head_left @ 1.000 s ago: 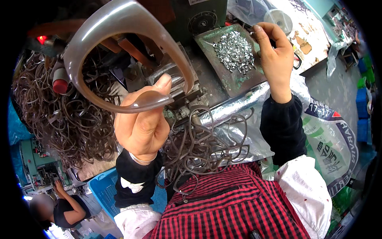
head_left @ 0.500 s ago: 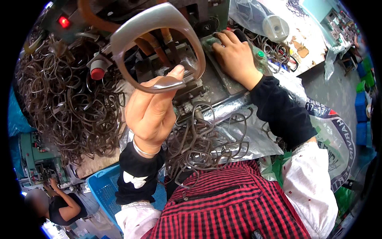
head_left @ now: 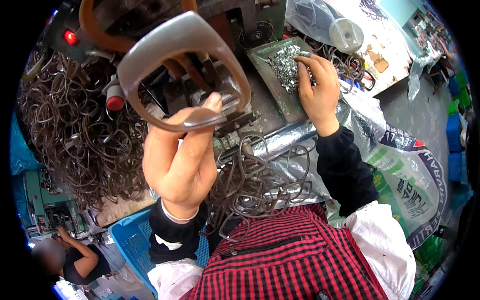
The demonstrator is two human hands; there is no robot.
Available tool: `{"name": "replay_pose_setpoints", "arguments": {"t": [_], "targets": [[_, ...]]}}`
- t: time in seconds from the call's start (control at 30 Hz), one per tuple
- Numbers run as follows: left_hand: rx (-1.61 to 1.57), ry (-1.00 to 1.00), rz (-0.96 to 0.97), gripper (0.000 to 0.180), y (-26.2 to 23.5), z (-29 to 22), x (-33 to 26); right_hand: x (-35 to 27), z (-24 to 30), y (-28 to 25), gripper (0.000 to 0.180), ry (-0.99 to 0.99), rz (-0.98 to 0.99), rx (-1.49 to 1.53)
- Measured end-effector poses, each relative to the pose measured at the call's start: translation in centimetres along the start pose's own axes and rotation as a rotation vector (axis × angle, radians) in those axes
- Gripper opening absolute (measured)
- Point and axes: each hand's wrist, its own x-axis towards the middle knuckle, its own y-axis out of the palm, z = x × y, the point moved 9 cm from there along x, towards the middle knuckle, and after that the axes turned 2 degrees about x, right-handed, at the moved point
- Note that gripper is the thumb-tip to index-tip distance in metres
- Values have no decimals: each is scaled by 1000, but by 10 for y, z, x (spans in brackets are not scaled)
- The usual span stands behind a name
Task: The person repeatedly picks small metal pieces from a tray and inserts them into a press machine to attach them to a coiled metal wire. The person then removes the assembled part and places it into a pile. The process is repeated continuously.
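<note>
My left hand [head_left: 182, 165] is raised in front of the machine, thumb and fingers closed on the thin side of a rounded brown metal loop [head_left: 165, 42]. The loop stands upright, its broad smooth side uppermost. Over to the right, my right hand [head_left: 321, 87] is at the edge of a pile of small shiny metal bits [head_left: 286, 67] on a greenish metal plate [head_left: 272, 94]. Its thumb and forefinger tips come together there; whatever is between them is too small to make out. Behind the loop lies the machine's metal fixture [head_left: 232, 102], partly hidden.
A tangled heap of metal loops [head_left: 85, 135] fills the left, beside a red button [head_left: 115, 103]. More loops [head_left: 260, 185] lie before my apron, near a blue basket [head_left: 132, 242]. A clear plastic bag with a roll [head_left: 346, 36] sits back right. Another person [head_left: 85, 260] works lower left.
My right hand has drawn back and right, uncovering the metal bits, and its fingertips have closed together. My left hand has shifted slightly left and down, still holding the loop.
</note>
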Motion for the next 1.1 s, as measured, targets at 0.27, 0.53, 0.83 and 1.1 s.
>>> {"name": "replay_pose_setpoints", "arguments": {"t": [0.27,0.53,0.83,1.1], "targets": [[-64,-10,-32,24,-3,1,5,8,2,-7,12,110,24,17],[-29,-28,-9,30,-5,-2,6,9,0,-10,12,137,3,56],[-61,-1,-29,29,-6,0,4,20,17,-15,12,236,20,310],[11,-93,-392,15,-65,2,-29,49,124,6,39,4,327,668]]}}
